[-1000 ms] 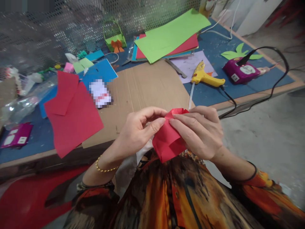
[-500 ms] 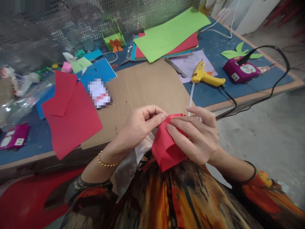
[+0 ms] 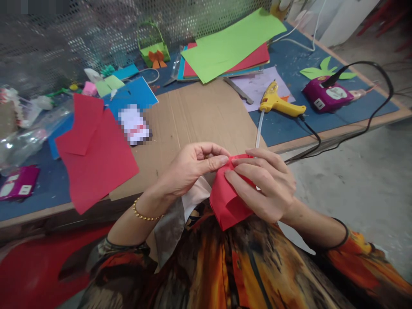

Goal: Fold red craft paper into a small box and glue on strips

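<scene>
A folded red paper piece (image 3: 225, 208), shaped like a small bag or pouch, is held in front of my chest at the table's near edge. My left hand (image 3: 196, 169) pinches its upper left corner between thumb and forefinger. Across its upper face and right side lie the fingers of my right hand (image 3: 265, 182), gripping it; the right thumb is hidden behind the paper. Just beyond the hands, a yellow glue gun (image 3: 281, 103) lies on its side, a clear glue stick (image 3: 260, 128) poking out of its back toward my right hand.
Brown cardboard (image 3: 199, 113) covers the table's middle. Red sheets (image 3: 103, 167) and a blurred-out phone-like object (image 3: 134, 124) lie left. Green paper (image 3: 234, 45) tops a stack at the back, near a metal blade (image 3: 238, 91). A purple power socket (image 3: 328, 94) with a looping black cable stands right.
My left thumb and forefinger have shifted slightly right along the paper's top edge. The right forefinger has come down from beside the glue stick onto the paper.
</scene>
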{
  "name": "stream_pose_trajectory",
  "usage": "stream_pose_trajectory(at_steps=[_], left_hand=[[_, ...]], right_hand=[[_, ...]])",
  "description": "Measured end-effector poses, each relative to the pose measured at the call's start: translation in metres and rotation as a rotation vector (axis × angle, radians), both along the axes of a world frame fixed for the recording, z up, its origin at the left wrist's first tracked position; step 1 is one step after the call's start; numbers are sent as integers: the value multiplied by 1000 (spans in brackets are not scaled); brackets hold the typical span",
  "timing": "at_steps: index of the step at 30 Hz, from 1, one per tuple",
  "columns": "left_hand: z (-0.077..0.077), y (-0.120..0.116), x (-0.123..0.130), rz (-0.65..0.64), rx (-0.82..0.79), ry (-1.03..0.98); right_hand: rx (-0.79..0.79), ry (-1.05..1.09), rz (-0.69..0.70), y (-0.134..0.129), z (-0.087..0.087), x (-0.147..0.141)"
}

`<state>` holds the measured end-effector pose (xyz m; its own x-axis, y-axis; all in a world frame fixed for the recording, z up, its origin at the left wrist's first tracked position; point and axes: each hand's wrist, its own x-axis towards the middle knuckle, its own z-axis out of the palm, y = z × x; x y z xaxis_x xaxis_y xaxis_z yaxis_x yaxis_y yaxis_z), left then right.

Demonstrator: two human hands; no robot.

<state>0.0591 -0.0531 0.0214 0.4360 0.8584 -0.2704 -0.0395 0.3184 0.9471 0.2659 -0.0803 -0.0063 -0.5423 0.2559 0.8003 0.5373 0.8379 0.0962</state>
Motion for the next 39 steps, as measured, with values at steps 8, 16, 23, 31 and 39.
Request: stream_pose_trajectory(at_steps=[8, 16, 23, 31, 39], left_hand=[[2, 0, 1, 3, 27, 59], [2, 3, 3, -3, 14, 86], [9, 1, 5, 29, 121, 114], [17, -1, 4, 59, 264, 231], [23, -8, 6, 83, 364, 331]], right_hand=[[-38, 3, -5, -6, -4, -1], [3, -1, -39, -6, -4, -4], [-16, -8, -50, -1, -5, -2], [98, 23, -71, 1, -7, 8], [20, 48, -98, -2, -15, 9]])
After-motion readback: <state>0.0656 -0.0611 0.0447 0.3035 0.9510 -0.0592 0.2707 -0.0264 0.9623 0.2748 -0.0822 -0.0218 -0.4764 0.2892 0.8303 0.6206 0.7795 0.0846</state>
